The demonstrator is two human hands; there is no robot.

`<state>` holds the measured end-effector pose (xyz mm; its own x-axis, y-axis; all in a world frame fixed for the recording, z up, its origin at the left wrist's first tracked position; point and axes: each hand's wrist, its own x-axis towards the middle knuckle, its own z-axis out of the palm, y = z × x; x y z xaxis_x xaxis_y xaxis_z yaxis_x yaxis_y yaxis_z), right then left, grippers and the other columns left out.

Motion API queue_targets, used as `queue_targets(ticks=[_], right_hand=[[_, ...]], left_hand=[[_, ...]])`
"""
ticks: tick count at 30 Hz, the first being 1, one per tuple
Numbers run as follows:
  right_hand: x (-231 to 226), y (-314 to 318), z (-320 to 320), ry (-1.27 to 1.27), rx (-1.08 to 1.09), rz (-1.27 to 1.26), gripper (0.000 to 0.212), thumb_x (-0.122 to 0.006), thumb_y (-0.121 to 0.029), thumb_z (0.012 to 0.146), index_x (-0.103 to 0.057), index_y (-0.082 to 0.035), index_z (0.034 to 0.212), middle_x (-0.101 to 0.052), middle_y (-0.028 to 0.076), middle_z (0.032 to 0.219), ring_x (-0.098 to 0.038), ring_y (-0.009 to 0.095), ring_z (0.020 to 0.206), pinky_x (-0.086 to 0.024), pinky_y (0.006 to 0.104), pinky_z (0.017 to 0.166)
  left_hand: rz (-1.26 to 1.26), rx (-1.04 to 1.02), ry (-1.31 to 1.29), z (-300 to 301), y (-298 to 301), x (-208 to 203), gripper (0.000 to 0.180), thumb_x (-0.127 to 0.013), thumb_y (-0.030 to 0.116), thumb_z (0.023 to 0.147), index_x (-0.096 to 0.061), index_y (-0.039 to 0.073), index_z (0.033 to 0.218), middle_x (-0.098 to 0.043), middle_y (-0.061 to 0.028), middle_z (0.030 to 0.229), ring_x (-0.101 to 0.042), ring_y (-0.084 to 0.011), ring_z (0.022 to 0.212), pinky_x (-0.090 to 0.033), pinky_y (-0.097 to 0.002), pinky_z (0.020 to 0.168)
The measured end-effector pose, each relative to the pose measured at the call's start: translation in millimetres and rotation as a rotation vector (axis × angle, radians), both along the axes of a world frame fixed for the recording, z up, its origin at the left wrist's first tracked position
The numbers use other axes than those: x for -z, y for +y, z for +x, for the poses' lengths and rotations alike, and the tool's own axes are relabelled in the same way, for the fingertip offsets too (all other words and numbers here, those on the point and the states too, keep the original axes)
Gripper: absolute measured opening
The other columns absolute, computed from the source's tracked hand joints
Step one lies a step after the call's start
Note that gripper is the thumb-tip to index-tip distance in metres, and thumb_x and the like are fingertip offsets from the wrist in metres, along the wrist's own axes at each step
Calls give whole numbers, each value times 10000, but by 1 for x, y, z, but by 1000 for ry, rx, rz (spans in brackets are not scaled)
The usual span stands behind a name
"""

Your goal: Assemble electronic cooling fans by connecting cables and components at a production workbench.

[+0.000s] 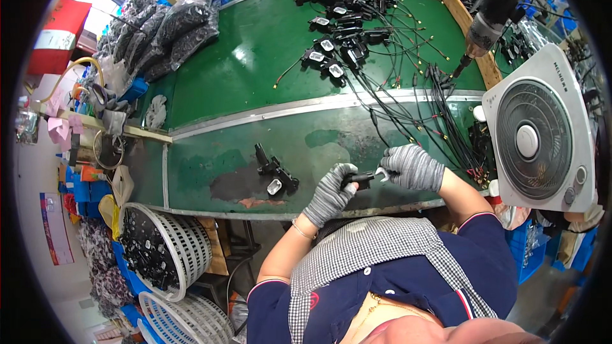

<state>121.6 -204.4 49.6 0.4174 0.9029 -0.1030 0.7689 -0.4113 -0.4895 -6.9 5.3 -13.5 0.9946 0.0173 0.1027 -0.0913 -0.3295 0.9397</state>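
Observation:
My left hand, in a grey knit glove, is closed around a small black cylindrical part near the table's front edge. The gloved right hand grips what looks like a small silver open-end wrench. Its forked jaw shows beside the right end of the black part; whether they touch, I cannot tell. To the left, a black assembly with a silver oval face lies on the green table. Most of the wrench is hidden by my fingers.
Several black assemblies with trailing cables cover the far side of the green table. A grey box fan stands at right, below a hanging power screwdriver. A white basket of black parts sits at lower left.

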Motion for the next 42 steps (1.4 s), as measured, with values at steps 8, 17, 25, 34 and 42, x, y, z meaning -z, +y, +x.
queue_targets(ticks=[8,17,25,34,42], right_hand=[[15,17,-20,6,96,-37,211,-645,-229,741,-618,-65,871,-599,134,864,-622,333,788,-504,440,693],[43,28,-36,-54,169,132,178,-599,-196,779,-606,-59,892,-599,147,905,-629,339,763,-514,436,653],[43,24,-33,-53,94,55,170,-595,-189,765,-622,-63,876,-605,138,895,-637,331,750,-517,426,637],[45,25,-28,-127,-56,-16,183,-589,-181,769,-624,-61,903,-592,125,865,-643,302,714,-517,422,582],[43,23,-28,-113,-14,103,202,-611,-205,760,-618,-52,892,-587,132,867,-633,313,721,-515,422,592]], left_hand=[[324,-83,-133,4,-14,3,177,-671,24,771,-601,20,933,-571,-154,890,-571,-329,801,-481,-376,720],[285,-130,-119,0,-17,4,137,-634,32,801,-590,24,930,-582,-154,890,-576,-327,812,-479,-385,741],[444,-75,-140,-1,-17,13,193,-669,38,777,-599,47,957,-581,-145,917,-588,-327,822,-488,-394,723],[401,-82,-161,0,-18,10,173,-659,69,804,-593,31,960,-579,-160,939,-587,-343,814,-484,-400,727],[282,-64,-100,3,-17,2,205,-670,24,784,-585,37,970,-564,-150,985,-600,-326,843,-499,-378,736]])
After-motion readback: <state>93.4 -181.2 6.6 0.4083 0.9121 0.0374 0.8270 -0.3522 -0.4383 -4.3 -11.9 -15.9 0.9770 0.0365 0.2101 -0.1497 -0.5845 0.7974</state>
